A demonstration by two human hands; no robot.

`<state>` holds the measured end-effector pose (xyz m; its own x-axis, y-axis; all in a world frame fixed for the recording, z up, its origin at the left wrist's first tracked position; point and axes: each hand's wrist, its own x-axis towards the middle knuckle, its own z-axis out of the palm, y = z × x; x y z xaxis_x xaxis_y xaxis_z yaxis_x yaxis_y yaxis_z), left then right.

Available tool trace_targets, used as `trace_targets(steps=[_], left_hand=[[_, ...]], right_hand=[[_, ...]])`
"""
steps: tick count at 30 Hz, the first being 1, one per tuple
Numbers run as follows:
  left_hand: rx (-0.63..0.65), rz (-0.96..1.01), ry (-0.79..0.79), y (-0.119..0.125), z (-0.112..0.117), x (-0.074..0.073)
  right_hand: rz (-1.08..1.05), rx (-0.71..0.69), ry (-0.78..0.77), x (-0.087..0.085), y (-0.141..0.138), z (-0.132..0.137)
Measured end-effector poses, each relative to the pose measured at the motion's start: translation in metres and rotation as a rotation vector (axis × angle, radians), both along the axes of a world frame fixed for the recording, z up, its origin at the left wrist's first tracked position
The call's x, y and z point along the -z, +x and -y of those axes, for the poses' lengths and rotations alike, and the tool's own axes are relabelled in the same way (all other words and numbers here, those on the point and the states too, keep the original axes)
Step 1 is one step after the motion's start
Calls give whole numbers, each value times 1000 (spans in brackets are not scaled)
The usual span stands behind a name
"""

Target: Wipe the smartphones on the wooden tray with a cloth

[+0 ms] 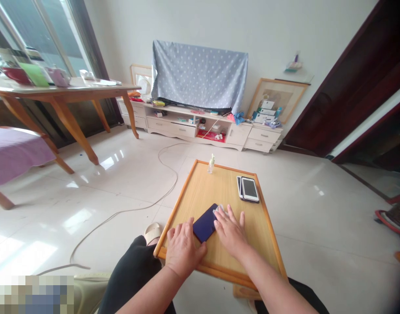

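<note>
A dark blue smartphone (206, 224) lies flat on a small wooden table (216, 174). My left hand (183, 248) steadies its near left end, fingers along one edge and thumb at the lower corner. Over the phone's far right part, my right hand (231, 232) presses a crumpled white tissue (220, 209) against the surface with its fingertips. The other fingers of that hand are spread, and much of the tissue is hidden beneath them. Two tablet-like devices, the upper one a white tablet (250, 189), lie overlapped at the right. A small clear pump bottle (211, 165) stands at the far edge.
A raised wooden rim (268, 222) runs round the tabletop. A cable (137, 209) snakes across the tiled floor at left. Beyond stands a low white cabinet (173, 127) with a dotted cloth (200, 76) above it. A dining table (88, 89) is at the left.
</note>
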<state>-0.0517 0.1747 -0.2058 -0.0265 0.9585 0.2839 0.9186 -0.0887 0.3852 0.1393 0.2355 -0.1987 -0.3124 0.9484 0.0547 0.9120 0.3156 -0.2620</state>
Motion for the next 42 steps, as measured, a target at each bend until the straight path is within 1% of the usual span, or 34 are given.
trace_targets(steps=[3, 5, 8, 10, 13, 15, 17, 20, 22, 23, 25, 26, 29, 30, 31, 32, 34, 36, 38, 40, 42], left_hand=[[12, 3, 9, -1, 0, 3], [24, 1, 16, -3, -1, 6], [26, -17, 19, -4, 0, 9], [26, -34, 20, -4, 1, 9], [25, -48, 21, -5, 2, 9], [25, -41, 25, -5, 3, 8], [26, -31, 26, -4, 3, 6], [21, -21, 11, -3, 4, 2], [19, -18, -4, -3, 4, 0], [18, -16, -9, -3, 5, -1], [21, -13, -12, -3, 5, -1], [24, -13, -8, -3, 5, 0], [29, -20, 9, -5, 4, 2], [31, -22, 14, -5, 4, 3], [32, -22, 18, -5, 4, 3], [34, -22, 18, -5, 4, 3], [32, -19, 13, -4, 4, 2], [24, -20, 4, -2, 4, -2], [11, -26, -6, 1, 5, -6], [-2, -36, -24, 5, 5, -11], [-13, -47, -54, 9, 5, -17]], right_hand=[[-52, -153, -15, -4, -14, 29], [-93, -208, -41, -9, -26, 41], [-138, -233, -75, -18, -42, 44], [-160, -254, -98, -22, -49, 43], [-180, -274, -122, -23, -44, 50], [-170, -262, -120, -20, -32, 54], [-138, -209, -103, -17, -17, 51], [-76, -54, -73, -11, 2, 31], [-50, 48, -56, -9, 6, 17], [-46, 77, -48, -9, 4, 13], [-59, 62, -37, -10, -7, 14], [-73, 15, -35, -11, -15, 19], [-121, -185, -40, -14, -40, 34], [-129, -226, -42, -15, -46, 36], [-130, -239, -44, -15, -50, 34], [-124, -221, -47, -15, -52, 29], [-97, -119, -50, -11, -48, 13], [-65, 5, -45, -6, -37, -4], [-46, 75, -25, 1, -23, -12], [-45, 73, 10, 7, -11, -7], [-64, 47, 55, 9, -1, 7]])
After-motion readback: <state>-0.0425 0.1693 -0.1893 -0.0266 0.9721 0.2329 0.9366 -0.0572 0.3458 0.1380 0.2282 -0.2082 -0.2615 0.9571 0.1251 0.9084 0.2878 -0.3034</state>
